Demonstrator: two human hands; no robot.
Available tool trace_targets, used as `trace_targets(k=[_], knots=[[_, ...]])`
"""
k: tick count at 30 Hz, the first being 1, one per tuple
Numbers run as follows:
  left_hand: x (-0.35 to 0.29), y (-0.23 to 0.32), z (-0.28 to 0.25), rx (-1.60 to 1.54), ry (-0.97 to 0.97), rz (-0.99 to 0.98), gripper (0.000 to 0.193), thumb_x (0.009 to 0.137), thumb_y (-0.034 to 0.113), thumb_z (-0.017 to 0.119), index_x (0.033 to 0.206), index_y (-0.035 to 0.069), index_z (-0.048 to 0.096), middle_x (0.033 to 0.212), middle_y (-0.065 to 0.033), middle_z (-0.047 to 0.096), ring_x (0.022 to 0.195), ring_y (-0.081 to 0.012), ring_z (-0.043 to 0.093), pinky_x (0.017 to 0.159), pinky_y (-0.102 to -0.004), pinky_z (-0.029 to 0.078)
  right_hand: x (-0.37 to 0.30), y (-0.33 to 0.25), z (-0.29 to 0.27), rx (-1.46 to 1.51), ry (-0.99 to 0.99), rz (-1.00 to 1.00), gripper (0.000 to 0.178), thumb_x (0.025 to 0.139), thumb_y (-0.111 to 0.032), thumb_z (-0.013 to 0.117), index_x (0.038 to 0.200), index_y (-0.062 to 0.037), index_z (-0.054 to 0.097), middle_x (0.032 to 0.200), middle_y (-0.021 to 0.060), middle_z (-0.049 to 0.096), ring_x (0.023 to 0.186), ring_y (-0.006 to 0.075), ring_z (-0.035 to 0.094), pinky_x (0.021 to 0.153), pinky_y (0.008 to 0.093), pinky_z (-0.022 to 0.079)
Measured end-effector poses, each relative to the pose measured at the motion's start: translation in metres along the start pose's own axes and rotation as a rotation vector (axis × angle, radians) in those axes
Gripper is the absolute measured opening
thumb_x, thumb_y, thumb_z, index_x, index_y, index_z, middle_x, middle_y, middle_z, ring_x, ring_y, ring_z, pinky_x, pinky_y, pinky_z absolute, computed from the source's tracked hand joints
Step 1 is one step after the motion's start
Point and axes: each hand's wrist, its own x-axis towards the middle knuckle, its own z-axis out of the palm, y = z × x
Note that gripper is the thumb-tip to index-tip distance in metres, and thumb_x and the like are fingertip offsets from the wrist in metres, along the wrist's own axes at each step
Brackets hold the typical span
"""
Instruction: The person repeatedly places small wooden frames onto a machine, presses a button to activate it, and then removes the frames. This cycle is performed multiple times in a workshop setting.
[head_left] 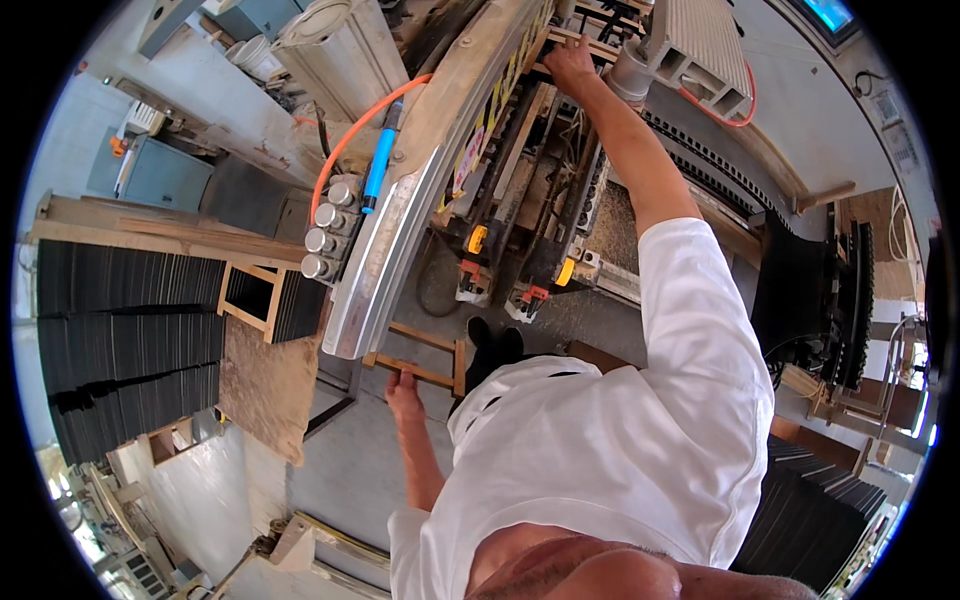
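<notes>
Low beside the end of the machine's metal beam, my left hand [404,396] is closed on the near rail of a small rectangular wooden frame [425,374]. Part of that frame is hidden behind the beam. My right arm stretches far forward over the machine bed. Up there my right hand [570,62] has its fingers bent over a light wooden frame [600,47] lying across the rails; the fingertips are small and partly hidden.
The long metal beam [375,255] runs between my arms, with an orange hose [350,140] on it. Stacks of dark-faced frames [130,340] stand at the left, by a wooden board [265,385]. Machine rails [560,190] lie ahead; another dark stack [805,510] is at lower right.
</notes>
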Motion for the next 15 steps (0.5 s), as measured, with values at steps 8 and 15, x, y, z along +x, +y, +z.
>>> trace_targets(k=[8,15], knots=[[0.001,0.009,-0.002,0.091,0.045,0.064,0.021,0.094,0.011,0.059,0.112,0.003,0.063,0.094,0.0025,0.063,0.079,-0.0066,0.054,0.07,-0.0219,0.041,-0.004,0.006,-0.004,0.016,-0.013,-0.024,0.03,0.087,-0.015,0.065,0.116,-0.0221,0.068,0.118,0.01,0.061,0.122,0.0325,0.048,0.108,0.0617,0.026],[-0.012,0.034,-0.001,0.119,0.049,0.098,0.029,0.096,0.011,0.057,0.122,-0.002,0.06,0.111,-0.0047,0.065,0.101,-0.0121,0.057,0.089,-0.0267,0.044,0.002,0.001,-0.008,-0.031,-0.103,0.011,0.03,0.089,-0.016,0.065,0.118,-0.0191,0.066,0.12,0.0087,0.062,0.123,0.0327,0.048,0.111,0.0594,0.027]])
